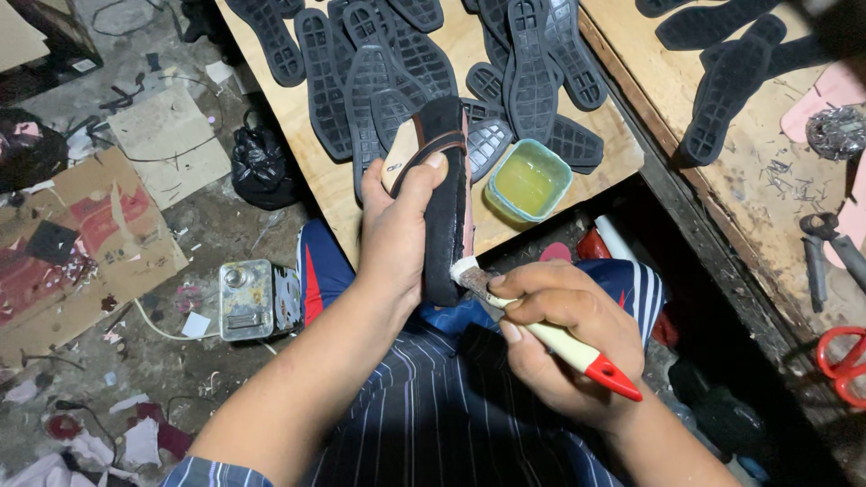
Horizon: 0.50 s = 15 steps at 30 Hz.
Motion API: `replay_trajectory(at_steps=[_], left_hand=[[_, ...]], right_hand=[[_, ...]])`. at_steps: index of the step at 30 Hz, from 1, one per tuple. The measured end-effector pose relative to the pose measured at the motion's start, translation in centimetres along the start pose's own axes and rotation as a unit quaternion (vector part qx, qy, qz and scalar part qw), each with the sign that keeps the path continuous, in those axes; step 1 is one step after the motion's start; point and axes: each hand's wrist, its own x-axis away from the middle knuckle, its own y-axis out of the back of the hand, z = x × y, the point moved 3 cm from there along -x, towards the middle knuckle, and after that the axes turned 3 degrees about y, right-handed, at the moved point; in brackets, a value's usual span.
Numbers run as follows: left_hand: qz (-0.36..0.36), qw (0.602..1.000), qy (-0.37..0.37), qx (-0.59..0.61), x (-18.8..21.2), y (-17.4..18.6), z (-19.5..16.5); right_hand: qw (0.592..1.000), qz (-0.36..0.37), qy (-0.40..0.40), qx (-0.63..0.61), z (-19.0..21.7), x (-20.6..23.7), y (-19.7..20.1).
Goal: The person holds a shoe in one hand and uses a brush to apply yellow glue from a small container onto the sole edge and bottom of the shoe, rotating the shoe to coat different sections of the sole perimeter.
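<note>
My left hand (397, 225) grips a sandal (444, 189) on its edge, its black underside turned to the right and a tan insole with a brown strap on the left. My right hand (564, 338) holds a small brush (577, 350) with a cream handle and red tip. The brush's bristles touch the lower end of the sandal's black underside. A teal tub of yellowish glue (529, 180) sits on the wooden board (311, 171) just right of the sandal. Several black rubber soles (397, 63) lie spread across the board behind it.
A workbench (713, 189) at the right carries more black soles (722, 90), a pink insole piece, loose nails, pliers (825, 248) and red-handled scissors (843, 361). On the littered floor at the left stand a metal tin (248, 298), a black bag (262, 162) and cardboard (81, 243).
</note>
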Motion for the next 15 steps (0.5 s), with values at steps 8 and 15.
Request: replay_trajectory(at_steps=[8, 15], left_hand=[[-0.004, 0.999, -0.039, -0.011, -0.53, 0.49, 0.23], [-0.040, 0.999, 0.009, 0.002, -0.81, 0.40, 0.32]], right_hand=[[1.000, -0.002, 0.017, -0.006, 0.01, -0.10, 0.06], [1.000, -0.004, 0.018, -0.005, -0.31, -0.24, 0.29]])
